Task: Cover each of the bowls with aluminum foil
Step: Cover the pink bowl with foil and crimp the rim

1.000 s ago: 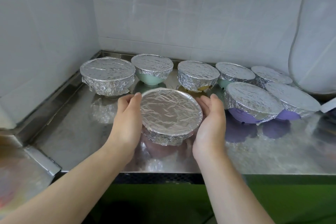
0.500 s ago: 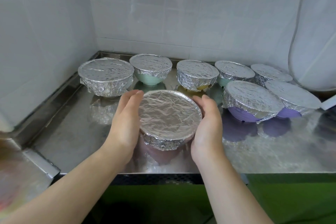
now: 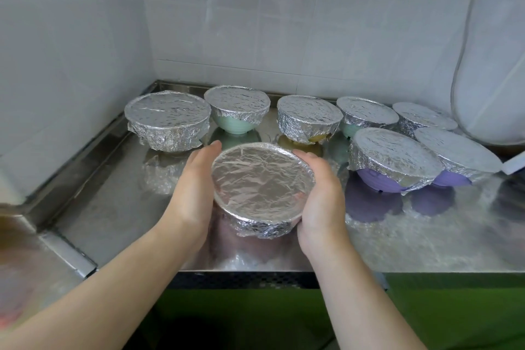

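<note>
- Foil-covered bowl (image 3: 262, 187), centre of steel counter (image 3: 108, 207), tilted toward the viewer; gripped on both sides.
- Left hand (image 3: 190, 193) at 9 o'clock, right hand (image 3: 321, 202) at 3 o'clock; fingers curved round its foil rim.
- Seven foil-covered bowls from 10 to 2 o'clock; nearest, a purple bowl (image 3: 377, 182).

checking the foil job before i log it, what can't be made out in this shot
- Head view: contents of every bowl, hidden by foil, including the front bowl between the left hand and right hand.
- Front bowl's colour: foil and hands cover it.
- Far-right bowl: partly behind nearer bowls.
- Bottom-left corner: blurred.
</note>
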Available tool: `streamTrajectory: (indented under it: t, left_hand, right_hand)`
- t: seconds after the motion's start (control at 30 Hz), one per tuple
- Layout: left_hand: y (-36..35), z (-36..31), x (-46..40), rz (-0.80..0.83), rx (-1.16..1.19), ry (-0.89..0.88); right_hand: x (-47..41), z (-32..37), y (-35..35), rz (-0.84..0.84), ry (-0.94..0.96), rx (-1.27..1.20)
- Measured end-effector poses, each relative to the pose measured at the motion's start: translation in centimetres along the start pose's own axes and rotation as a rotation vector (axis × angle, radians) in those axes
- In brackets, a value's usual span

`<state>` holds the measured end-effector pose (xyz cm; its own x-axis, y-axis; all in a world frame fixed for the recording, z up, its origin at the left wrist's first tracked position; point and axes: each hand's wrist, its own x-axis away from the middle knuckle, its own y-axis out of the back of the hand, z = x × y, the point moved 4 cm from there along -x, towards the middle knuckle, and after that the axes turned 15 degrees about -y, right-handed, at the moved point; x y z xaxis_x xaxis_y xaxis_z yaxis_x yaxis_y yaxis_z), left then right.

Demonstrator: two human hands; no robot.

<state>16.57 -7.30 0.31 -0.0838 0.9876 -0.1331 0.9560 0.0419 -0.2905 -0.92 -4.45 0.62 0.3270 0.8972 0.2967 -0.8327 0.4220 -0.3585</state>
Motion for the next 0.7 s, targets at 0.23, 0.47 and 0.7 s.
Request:
streamTrajectory:
  t: [0.23,0.47,0.7]
  left_hand:
    - [-0.5,-0.5,-0.2,0.051,0.088,0.021]
    - [-1.0,0.0,0.9,0.111,0.081,0.052]
    - [-0.3,-0.9,-0.5,0.042,0.049,-0.053]
  right_hand:
    - [0.6,-1.4,0.6,-0.023,0.075,0.001]
    - [-0.2,-0.9,0.2,-0.031,0.009,-0.071]
    - [-0.5,0.0,0.7,-0.065,0.027,0.015]
